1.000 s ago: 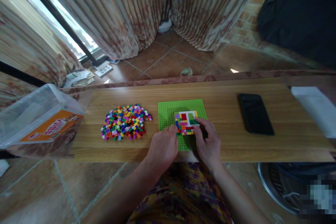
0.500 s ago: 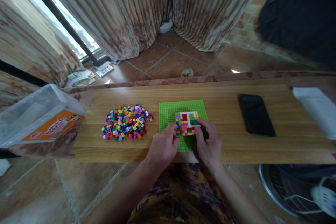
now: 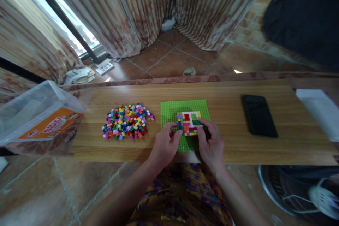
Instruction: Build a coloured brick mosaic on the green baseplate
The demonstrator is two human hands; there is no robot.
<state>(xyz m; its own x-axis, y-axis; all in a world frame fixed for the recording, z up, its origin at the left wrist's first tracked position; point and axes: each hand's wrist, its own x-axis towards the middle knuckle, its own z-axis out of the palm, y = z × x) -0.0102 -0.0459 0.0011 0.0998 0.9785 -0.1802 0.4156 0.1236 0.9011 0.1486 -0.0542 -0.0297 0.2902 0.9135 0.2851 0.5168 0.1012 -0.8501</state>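
Observation:
A flat block of colourful toy bricks (image 3: 188, 123), with white, red, yellow, green and purple pieces, lies over the green studded baseplate (image 3: 169, 107). My left hand (image 3: 165, 144) is at its left side, thumb tip by the lower left corner and index finger a little apart from the thumb. On the opposite side, my right hand (image 3: 212, 143) has thumb and index finger closed on the block's right edge. The fingers partly cover that edge. Whether the block is pressed onto the studs cannot be seen.
To the left lies a pile of small loose bricks (image 3: 127, 122). Beyond it stands a clear plastic tub (image 3: 42, 102) with an orange label. A black phone (image 3: 259, 116) and a white sheet (image 3: 317, 109) lie to the right on the wooden table (image 3: 225, 95).
My left thumb and index finger have parted slightly at the block's left side. My right hand stays at the right edge. The view has shifted a little.

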